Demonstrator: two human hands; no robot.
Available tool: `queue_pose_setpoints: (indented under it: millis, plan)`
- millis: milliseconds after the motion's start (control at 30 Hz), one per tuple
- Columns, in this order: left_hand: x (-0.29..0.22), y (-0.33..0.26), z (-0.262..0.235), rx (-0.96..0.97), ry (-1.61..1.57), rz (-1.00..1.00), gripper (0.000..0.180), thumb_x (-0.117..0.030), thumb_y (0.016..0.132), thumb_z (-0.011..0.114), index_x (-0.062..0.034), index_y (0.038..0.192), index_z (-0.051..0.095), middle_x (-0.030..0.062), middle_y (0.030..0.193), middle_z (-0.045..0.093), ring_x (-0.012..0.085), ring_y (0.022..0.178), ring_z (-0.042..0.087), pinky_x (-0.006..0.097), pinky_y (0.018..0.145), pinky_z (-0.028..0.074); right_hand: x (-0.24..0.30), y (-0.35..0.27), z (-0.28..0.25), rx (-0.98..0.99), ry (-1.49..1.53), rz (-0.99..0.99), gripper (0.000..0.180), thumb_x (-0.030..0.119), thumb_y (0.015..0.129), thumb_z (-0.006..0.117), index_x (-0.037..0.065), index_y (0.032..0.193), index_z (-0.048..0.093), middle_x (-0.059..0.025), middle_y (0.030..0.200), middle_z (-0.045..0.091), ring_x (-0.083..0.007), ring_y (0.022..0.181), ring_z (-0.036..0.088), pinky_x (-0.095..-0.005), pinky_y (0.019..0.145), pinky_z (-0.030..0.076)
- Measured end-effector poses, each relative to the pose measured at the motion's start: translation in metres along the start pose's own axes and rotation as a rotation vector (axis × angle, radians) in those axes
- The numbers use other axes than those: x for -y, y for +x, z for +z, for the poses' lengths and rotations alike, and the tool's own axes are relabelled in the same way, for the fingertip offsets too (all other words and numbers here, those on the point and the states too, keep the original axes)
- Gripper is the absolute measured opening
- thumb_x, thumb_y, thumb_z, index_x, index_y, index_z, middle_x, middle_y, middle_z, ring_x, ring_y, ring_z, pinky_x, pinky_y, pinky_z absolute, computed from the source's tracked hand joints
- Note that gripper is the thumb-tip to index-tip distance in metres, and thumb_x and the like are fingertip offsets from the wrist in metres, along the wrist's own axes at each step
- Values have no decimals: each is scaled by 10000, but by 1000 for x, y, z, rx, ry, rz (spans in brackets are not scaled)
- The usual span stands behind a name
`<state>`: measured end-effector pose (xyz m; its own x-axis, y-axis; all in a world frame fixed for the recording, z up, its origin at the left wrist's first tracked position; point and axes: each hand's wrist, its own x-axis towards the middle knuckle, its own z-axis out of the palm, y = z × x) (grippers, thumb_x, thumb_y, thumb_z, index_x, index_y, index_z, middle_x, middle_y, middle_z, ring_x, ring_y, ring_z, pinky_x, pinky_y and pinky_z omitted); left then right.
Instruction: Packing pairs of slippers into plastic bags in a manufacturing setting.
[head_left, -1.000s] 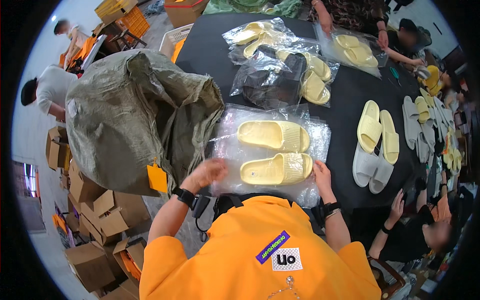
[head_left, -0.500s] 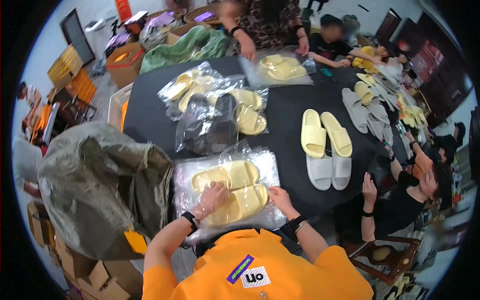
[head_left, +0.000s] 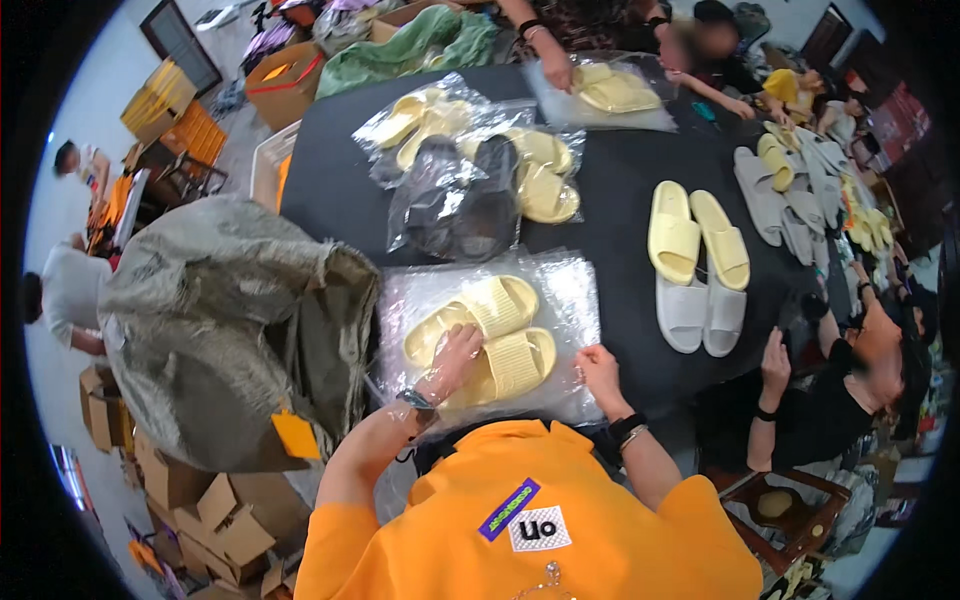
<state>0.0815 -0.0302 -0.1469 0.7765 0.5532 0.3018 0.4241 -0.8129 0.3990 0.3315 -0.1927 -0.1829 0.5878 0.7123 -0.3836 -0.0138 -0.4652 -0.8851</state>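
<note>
A pair of pale yellow slide slippers (head_left: pixel 520 360) lies side by side on a stack of clear plastic bags (head_left: pixel 572 300) at the table's near edge. My left hand (head_left: pixel 458 358) presses down over the inner sides of both slippers, its fingers curled onto them. Off the slippers' right end, my right hand (head_left: pixel 600 375) pinches the right edge of a clear bag between thumb and fingers. Whether the slippers lie inside the top bag or on it, I cannot tell.
Bagged dark slippers (head_left: pixel 450 205) and bagged yellow slippers (head_left: pixel 548 178) lie beyond the stack. Yellow slides (head_left: pixel 674 235) overlap grey slides (head_left: pixel 682 318) to the right. A large grey-green sack (head_left: pixel 190 330) stands at left. Across the table, a co-worker's hand (head_left: pixel 550 62) touches another bagged pair.
The whole view has shifted, with the table now higher and further right. My right hand has drawn slightly away from the slippers, along the bag's edge. My left hand stays on the slippers.
</note>
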Motion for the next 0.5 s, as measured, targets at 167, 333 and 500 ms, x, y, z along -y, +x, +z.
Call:
queue_pose_setpoints:
  millis: [167,333,500]
  plan:
    - [18,-23,-21,16,103,-96,225,-85,641,617,-57,852,544,106,817,533,281,767,524,412,653,431,11,-12,2,74,47,48,91,78,852,565,4,904,557,-49,742,604,-89,596,536,-232,510,451]
    - [28,-41,-5,-156,-35,-124,200,-45,709,543,-26,904,583,150,834,588,319,807,558,413,682,459,10,-9,1,132,-70,-14,223,85,846,552,32,1053,487,-45,715,576,-100,576,531,-236,472,419]
    - [30,-34,18,-115,-248,-68,222,-28,697,560,-51,916,586,138,915,590,303,896,556,400,766,450,24,32,7,245,46,-43,438,142,896,516,125,1297,343,-74,918,540,-120,630,506,-235,485,441]
